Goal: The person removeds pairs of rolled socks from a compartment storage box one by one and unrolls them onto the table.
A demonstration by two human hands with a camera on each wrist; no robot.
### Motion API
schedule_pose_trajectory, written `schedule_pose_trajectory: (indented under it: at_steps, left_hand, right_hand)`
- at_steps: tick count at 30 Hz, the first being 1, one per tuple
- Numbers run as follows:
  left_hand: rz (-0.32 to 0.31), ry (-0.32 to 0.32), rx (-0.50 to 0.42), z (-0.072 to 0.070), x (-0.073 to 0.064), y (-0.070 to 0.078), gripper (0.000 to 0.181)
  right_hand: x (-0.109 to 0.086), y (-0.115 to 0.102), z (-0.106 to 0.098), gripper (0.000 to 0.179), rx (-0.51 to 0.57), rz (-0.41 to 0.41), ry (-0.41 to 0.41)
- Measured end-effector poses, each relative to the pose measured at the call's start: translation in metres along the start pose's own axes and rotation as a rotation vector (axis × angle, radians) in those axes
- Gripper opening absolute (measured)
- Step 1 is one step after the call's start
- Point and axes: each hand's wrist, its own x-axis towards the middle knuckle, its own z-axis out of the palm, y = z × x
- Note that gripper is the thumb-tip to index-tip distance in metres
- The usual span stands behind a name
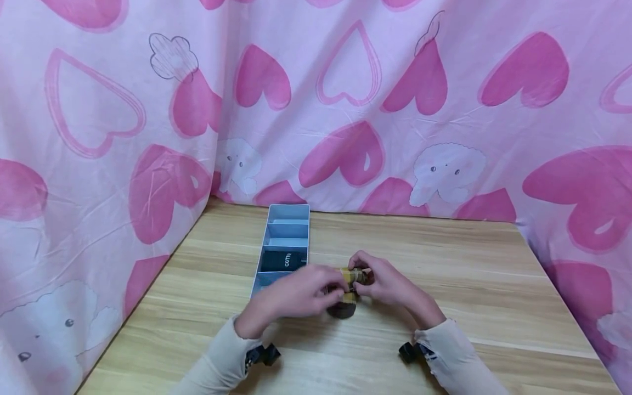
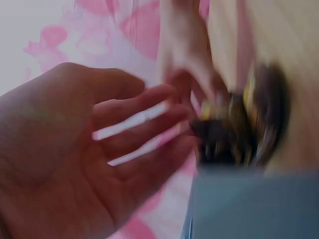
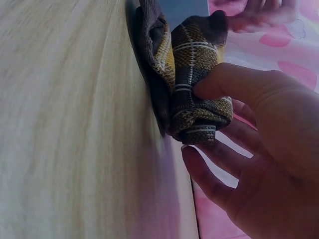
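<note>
A plaid sock in yellow, brown and black lies partly rolled up on the table, its dark end nearest the person. My right hand pinches the rolled part; in the right wrist view the thumb presses on the knit sock and the other fingers lie behind and below it. Just left of it is my left hand. In the left wrist view the left hand's fingers are loosely bent and spread, close to the blurred sock but not gripping it.
Beyond the left hand stands a blue-grey divided box. One compartment holds a dark folded cloth item with white lettering. The wooden table meets a pink heart-patterned curtain at the back and sides.
</note>
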Motion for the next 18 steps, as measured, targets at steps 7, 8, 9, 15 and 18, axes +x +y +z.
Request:
schedule_pose_trajectory:
  at_steps: [7,8,9,15,18]
  left_hand:
    - [-0.011,0.013,0.132,0.017,-0.002,0.026,0.021]
    - [-0.011,0.012,0.143,0.019,-0.002,0.028,0.021]
    - [-0.006,0.004,0.153,0.022,-0.001,0.029,0.021]
    - [-0.072,-0.139,0.245,0.046,0.003,0.028,0.029]
    - [-0.125,-0.164,0.284,0.056,0.004,0.028,0.038]
  right_hand:
    - [0.001,0.001,0.0,0.035,0.016,0.005,-0.014]
    - [0.001,0.002,0.001,0.034,0.019,0.004,-0.011]
    - [0.001,0.002,0.001,0.034,0.018,0.0,-0.007]
    - [0.001,0.005,0.003,0.035,0.022,0.009,0.013]
    - [0.001,0.005,0.003,0.035,0.014,0.029,0.02]
